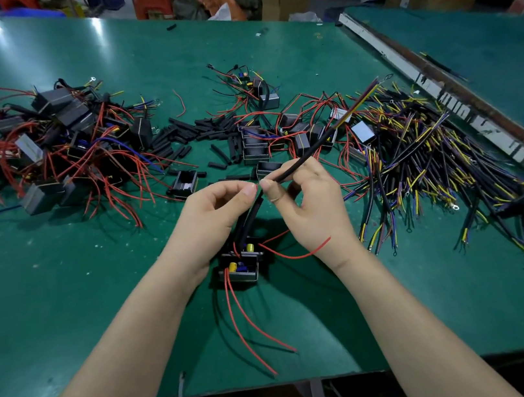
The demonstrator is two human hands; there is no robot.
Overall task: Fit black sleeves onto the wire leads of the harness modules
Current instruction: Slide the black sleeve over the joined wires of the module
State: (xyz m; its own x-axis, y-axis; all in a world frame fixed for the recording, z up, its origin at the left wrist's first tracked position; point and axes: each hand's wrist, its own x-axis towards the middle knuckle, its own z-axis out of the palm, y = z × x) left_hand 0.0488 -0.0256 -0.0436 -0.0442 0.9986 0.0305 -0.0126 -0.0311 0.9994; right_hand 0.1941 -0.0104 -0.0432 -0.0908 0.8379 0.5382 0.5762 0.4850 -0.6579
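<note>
Black sleeve pinched at top by left hand, long axis angled down to module on desk; right hand pinched cable end just beside sleeve mouth.

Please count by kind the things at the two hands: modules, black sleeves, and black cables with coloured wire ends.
module: 1
black sleeve: 1
black cable: 1
Total: 3

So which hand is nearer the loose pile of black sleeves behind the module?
Left. The left hand sits just in front of the pile of black sleeves, while the right hand is further off to the side, pinching a sleeved cable.
</note>
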